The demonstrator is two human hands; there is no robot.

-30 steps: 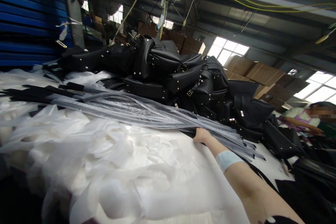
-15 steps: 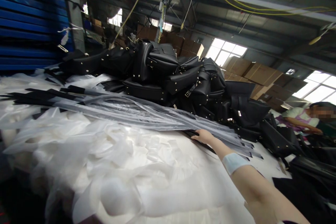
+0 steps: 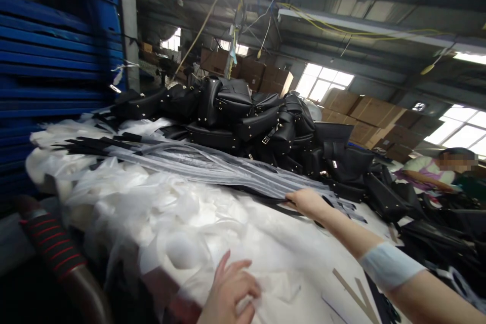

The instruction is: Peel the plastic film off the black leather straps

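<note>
My right hand [image 3: 307, 201] reaches out over the table and is closed on a black strap [image 3: 284, 207] at the near end of a bundle of long black straps in clear plastic sleeves [image 3: 197, 164]. My left hand [image 3: 230, 296] is at the bottom of the view, its fingers curled down onto a heap of white translucent plastic sheets [image 3: 182, 223]. A pale band [image 3: 381, 266] wraps my right forearm. Behind the straps lies a pile of black leather bags [image 3: 258, 121] with gold studs and buckles.
Blue stacked panels [image 3: 45, 66] fill the left side beside a grey post [image 3: 127, 25]. A red-striped black tube [image 3: 56, 253] sticks up at the lower left. Cardboard boxes [image 3: 372, 116] stand at the back. Another person [image 3: 436, 169] works at the far right.
The view has pulled back and dropped. My left hand has come into view on the white plastic. My right hand stays at the straps' end, now gripping one black strap.
</note>
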